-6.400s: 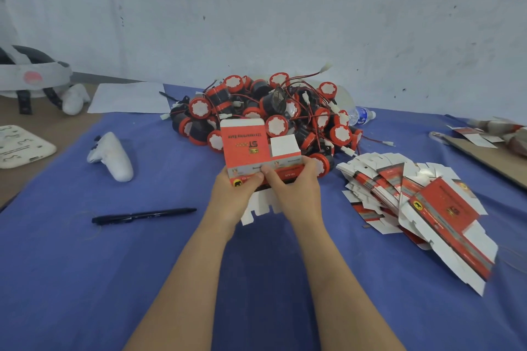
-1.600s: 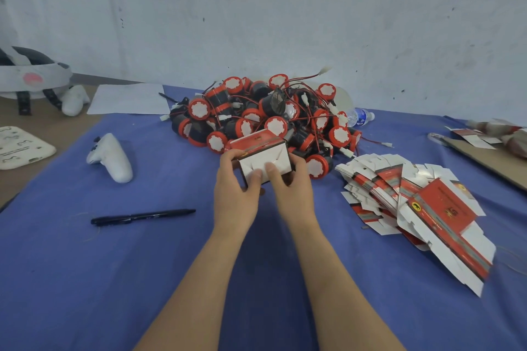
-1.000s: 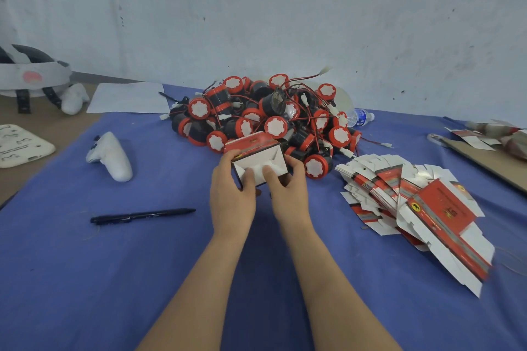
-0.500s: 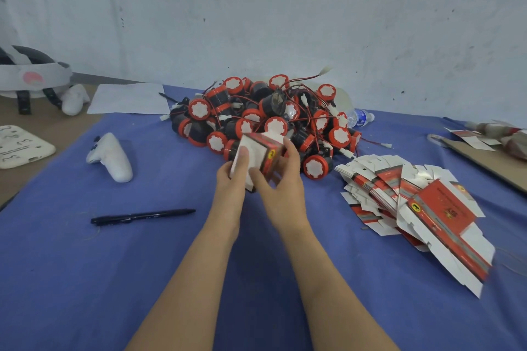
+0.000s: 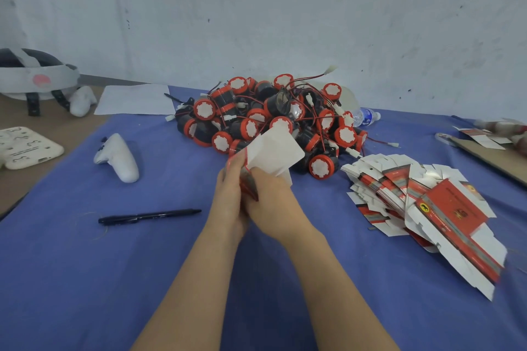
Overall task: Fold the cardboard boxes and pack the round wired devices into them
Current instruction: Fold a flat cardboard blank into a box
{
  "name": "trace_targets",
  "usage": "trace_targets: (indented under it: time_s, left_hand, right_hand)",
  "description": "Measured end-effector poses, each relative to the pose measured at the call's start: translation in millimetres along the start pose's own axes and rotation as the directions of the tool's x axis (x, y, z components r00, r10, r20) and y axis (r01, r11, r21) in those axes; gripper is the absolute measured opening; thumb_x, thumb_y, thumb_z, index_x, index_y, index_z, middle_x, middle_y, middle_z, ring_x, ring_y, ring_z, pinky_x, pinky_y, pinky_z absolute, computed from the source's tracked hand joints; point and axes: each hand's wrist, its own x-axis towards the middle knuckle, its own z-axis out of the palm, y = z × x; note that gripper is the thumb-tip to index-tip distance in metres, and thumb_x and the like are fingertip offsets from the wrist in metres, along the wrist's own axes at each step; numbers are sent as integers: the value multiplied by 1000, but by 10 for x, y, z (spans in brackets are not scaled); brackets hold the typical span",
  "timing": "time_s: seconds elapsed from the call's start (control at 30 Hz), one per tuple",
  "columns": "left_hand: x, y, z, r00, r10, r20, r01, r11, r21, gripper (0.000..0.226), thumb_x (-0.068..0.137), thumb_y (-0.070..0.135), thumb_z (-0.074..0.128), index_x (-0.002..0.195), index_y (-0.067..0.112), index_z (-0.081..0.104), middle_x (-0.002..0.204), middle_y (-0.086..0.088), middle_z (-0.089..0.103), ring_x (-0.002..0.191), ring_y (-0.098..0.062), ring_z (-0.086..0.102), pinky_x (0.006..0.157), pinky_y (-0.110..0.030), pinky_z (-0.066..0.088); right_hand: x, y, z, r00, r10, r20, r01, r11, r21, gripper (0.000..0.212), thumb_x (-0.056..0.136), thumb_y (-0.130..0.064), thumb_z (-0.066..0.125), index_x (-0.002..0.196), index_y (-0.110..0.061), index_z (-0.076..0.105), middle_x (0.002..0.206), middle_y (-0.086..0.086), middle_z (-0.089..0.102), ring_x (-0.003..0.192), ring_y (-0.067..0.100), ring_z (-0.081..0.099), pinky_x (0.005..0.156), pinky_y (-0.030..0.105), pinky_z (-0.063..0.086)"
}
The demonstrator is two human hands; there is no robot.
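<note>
the task looks barely begun. both hands grip one cardboard box [image 5: 273,151] held just in front of the heap of round wired devices [image 5: 265,117]. the left hand [image 5: 228,194] curls round its red side and the right hand [image 5: 272,199] clasps it from below, with a white flap standing open (its inside is hidden). no packed box shows, and a fanned stack of flat boxes [image 5: 422,202] waits on the bench [image 5: 85,279] at the right.
</note>
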Motion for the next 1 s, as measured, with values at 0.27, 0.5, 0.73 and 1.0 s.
trace_targets:
  time_s: [0.27, 0.5, 0.73, 1.0]
  left_hand:
    - [38, -24, 39, 985, 170, -3, -170, 985, 31, 32, 96, 30, 53, 126, 24, 61, 128, 4, 63, 112, -7, 61, 95, -26, 48]
    - [9, 31, -53, 990, -10, 139, 23, 996, -90, 32, 98, 33, 48, 120, 19, 65, 114, -3, 71, 103, -16, 68, 86, -31, 53]
    - [-7, 79, -100, 979, -103, 178, 127, 984, -128, 45, 96, 49, 45, 121, 17, 64, 116, -10, 69, 107, -24, 66, 91, -39, 51]
    - [-10, 84, -68, 981, 26, 193, 8, 985, -173, 45, 96, 51, 42, 102, 22, 75, 109, -10, 72, 95, -24, 70, 88, -40, 53]
  right_hand:
    - [23, 1, -44, 998, 44, -51, -38, 993, 107, 18, 86, -8, 55, 70, -16, 57, 71, 1, 62, 67, 17, 56, 62, 32, 46]
    - [28, 89, -10, 996, -45, -77, 46, 999, 6, 17, 84, -1, 51, 88, -14, 62, 78, -3, 56, 70, 15, 47, 62, 26, 37]
    - [39, 127, -86, 935, 4, -355, 42, 992, 121, 34, 92, -3, 45, 119, -12, 65, 118, 0, 63, 108, 12, 53, 90, 20, 43]
    - [74, 173, -44, 918, 328, -222, -244, 909, 337, 30, 101, -25, 34, 112, -12, 59, 76, -4, 56, 69, 10, 47, 63, 28, 41]
